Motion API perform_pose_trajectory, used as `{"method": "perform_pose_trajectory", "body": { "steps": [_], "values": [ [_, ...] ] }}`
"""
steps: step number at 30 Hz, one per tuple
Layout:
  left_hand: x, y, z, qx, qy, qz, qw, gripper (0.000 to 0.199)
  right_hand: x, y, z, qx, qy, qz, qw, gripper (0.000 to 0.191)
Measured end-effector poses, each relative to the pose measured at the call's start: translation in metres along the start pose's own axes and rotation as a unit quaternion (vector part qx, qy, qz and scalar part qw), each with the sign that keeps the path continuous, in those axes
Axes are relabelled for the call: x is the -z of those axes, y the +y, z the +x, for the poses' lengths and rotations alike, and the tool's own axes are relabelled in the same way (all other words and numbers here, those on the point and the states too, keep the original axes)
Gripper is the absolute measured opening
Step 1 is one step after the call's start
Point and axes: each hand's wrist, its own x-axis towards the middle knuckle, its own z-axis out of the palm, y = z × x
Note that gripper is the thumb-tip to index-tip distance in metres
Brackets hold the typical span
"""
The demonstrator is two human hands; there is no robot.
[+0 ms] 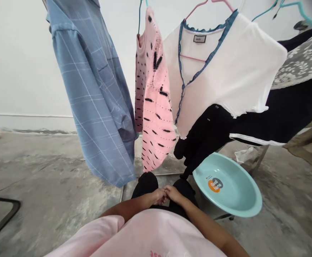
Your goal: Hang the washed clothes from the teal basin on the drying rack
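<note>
My left hand (159,196) and my right hand (173,195) meet low in front of my body, above my dark-clad legs. Their fingers are curled and touch each other, and no object shows in either. Directly ahead, past my knees, hangs a pink top with black dashes (157,121), its hem close to my legs. To its left hangs a blue checked shirt (91,103). On its right, a white short-sleeved top with blue ruffled trim (225,71) hangs from a pink hanger (199,6).
A light-blue plastic basin (241,185) stands right of my legs. Black garments (209,132) and white floral lace (303,62) hang at the right, near a teal hanger (300,7). A black metal frame (11,205) lies lower left on the concrete floor (51,185).
</note>
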Motion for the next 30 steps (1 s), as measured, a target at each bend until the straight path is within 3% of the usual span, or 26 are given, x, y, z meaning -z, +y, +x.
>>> {"method": "perform_pose_trajectory", "body": {
  "steps": [3, 8, 21, 30],
  "values": [
    [0.001, 0.001, 0.002, 0.001, 0.012, -0.025, 1.0, 0.021, 0.007, 0.011, 0.008, 0.006, 0.003, 0.017, 1.0, 0.025],
    [-0.002, -0.002, 0.01, 0.037, 0.02, -0.031, 0.999, 0.022, 0.001, 0.02, 0.008, 0.033, 0.001, -0.007, 0.999, 0.019],
    [-0.008, 0.01, 0.001, 0.012, 0.012, -0.05, 0.999, 0.016, 0.003, 0.007, 0.009, 0.025, 0.01, 0.013, 1.0, 0.028],
    [-0.003, 0.0, 0.008, 0.015, -0.001, -0.006, 1.0, 0.014, 0.006, 0.012, 0.002, 0.026, 0.006, -0.007, 1.0, 0.021]
  ]
}}
